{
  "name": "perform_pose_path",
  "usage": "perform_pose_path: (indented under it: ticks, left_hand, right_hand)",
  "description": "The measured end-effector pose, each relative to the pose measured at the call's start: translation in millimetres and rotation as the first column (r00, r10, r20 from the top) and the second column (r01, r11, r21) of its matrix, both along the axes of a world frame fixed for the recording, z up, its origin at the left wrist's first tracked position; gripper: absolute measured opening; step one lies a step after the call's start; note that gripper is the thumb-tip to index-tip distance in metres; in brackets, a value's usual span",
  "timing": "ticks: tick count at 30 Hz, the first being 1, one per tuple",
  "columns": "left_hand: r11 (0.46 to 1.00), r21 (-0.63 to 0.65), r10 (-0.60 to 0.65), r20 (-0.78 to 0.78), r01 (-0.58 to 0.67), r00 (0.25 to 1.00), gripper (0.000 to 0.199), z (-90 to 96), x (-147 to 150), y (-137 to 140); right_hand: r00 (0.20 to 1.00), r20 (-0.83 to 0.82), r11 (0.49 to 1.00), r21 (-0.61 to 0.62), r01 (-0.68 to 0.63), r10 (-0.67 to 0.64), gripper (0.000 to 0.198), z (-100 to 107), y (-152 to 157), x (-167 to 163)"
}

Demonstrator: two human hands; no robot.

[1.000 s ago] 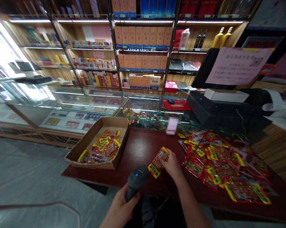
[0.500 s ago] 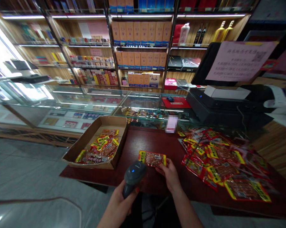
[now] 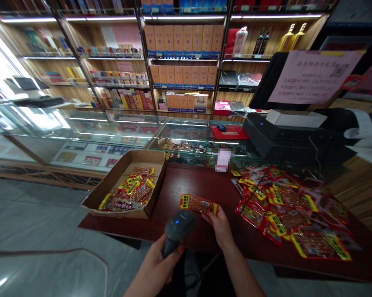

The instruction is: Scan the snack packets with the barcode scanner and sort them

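My left hand (image 3: 161, 260) is wrapped round the handle of a dark grey barcode scanner (image 3: 178, 227), which shows a blue light on top. Between the fingers and thumb of my right hand (image 3: 221, 227) is the right end of a snack packet (image 3: 198, 203), red and yellow with a clear window. The packet is just beyond the scanner's head, above the dark red table (image 3: 186, 177). To the left stands an open cardboard box (image 3: 96, 194) with several similar packets (image 3: 136, 185) in it. A loose pile of packets (image 3: 292, 198) spreads over the table's right side.
Behind the table runs a glass display counter (image 3: 111, 128). A black monitor (image 3: 267, 80) with a paper sign and a black cash drawer (image 3: 266, 136) stand at the right. A blue mouse (image 3: 221, 127) rests on a red mat (image 3: 235, 133). A cable (image 3: 80, 249) lies on the floor.
The snack packet has tilted slightly in my right hand. The scanner in my left hand has shifted a little to the right.
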State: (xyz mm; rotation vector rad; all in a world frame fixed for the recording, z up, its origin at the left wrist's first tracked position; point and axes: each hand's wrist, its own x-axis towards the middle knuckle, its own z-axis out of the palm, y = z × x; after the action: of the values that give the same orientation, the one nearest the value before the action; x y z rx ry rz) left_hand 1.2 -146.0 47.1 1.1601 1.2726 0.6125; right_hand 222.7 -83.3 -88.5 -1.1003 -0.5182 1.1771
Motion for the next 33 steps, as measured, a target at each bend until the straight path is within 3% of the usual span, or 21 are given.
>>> perform_pose_path:
  ticks: [15,23,26,29,33]
  left_hand:
    - [0.999,0.005,-0.039,0.04,0.039,0.998,0.051,-6.6,4,-4]
    - [1.0,0.024,-0.011,0.018,0.011,1.0,0.047,-5.0,1,-3]
    - [0.999,0.012,0.032,0.028,-0.033,0.999,0.054,-8.6,-6,-4]
    - [0.997,0.003,0.075,0.029,-0.075,0.997,0.063,-13.1,-16,-6]
    - [0.993,0.005,0.115,0.0,-0.115,0.993,0.068,-15.0,-26,-7]
  right_hand:
    - [1.0,0.003,0.999,0.05,0.007,-0.007,0.034,1,-4,-2]
    - [0.999,-0.037,0.998,-0.049,0.027,-0.029,0.038,13,-2,-2]
    - [0.996,-0.084,0.996,-0.081,-0.035,0.028,0.041,29,-2,-5]
    - [0.981,-0.143,0.988,-0.049,-0.143,0.135,0.037,58,12,-18]
    - [0.939,-0.162,0.952,0.055,-0.3,0.305,0.027,113,73,-66]
